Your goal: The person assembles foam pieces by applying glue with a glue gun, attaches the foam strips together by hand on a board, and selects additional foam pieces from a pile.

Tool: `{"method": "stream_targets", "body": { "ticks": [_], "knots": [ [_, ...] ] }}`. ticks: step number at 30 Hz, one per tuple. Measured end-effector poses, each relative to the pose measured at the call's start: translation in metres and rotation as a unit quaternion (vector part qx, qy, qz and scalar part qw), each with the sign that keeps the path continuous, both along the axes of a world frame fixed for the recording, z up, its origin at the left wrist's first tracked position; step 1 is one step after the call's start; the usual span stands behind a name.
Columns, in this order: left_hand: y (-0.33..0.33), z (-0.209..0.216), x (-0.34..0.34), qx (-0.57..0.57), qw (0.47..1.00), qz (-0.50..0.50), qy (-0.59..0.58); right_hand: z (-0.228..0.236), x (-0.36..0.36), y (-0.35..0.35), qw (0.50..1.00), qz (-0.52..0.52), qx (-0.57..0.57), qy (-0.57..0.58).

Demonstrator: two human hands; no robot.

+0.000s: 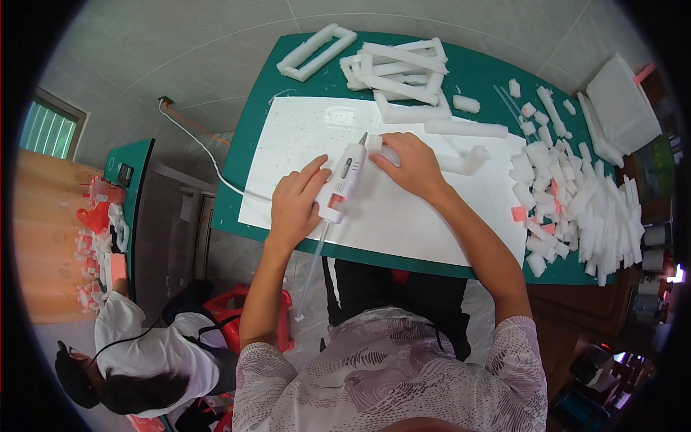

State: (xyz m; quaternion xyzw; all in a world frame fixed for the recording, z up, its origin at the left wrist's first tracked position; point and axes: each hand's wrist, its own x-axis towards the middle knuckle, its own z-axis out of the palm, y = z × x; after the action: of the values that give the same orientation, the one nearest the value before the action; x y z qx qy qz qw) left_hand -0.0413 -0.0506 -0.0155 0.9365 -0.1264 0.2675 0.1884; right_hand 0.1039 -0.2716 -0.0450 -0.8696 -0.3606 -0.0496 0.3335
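Centre bright, mostly sharp; lit window (49, 131) near 10 o'clock; glare spot (675, 273) 3 o'clock; dim 4 o'clock; edges bent, rim black.

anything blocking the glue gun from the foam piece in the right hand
Nothing visible stands between them: the glue gun in the left hand has its nozzle close beside the white foam piece in the right hand; whether they touch is unclear.

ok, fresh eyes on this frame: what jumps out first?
First, the white glue gun in the left hand, over the white sheet, its tip by a small foam piece in the right hand. Next, the heap of white foam offcuts and strips, pink bits among them, at the green table's right end. Then the stacked foam frames near its far edge.
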Motion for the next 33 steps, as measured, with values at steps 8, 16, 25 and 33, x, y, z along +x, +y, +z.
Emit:
{"method": "stream_targets", "body": {
  "ticks": [8,16,25,33],
  "knots": [
    [-0.010,0.005,0.000,0.065,0.996,0.024,0.064,-0.006,0.002,0.001,0.998,-0.004,0.061,-0.021],
    [-0.010,0.010,0.002,0.122,0.989,0.023,0.078,-0.006,0.003,0.001,0.999,0.004,0.028,-0.016],
    [-0.010,0.017,0.001,0.172,0.981,0.033,0.087,-0.004,0.002,0.004,1.000,-0.008,0.018,-0.023],
    [-0.011,0.021,0.000,0.186,0.977,0.036,0.097,-0.006,0.002,0.004,0.999,-0.007,0.017,-0.030]
  ]
}}
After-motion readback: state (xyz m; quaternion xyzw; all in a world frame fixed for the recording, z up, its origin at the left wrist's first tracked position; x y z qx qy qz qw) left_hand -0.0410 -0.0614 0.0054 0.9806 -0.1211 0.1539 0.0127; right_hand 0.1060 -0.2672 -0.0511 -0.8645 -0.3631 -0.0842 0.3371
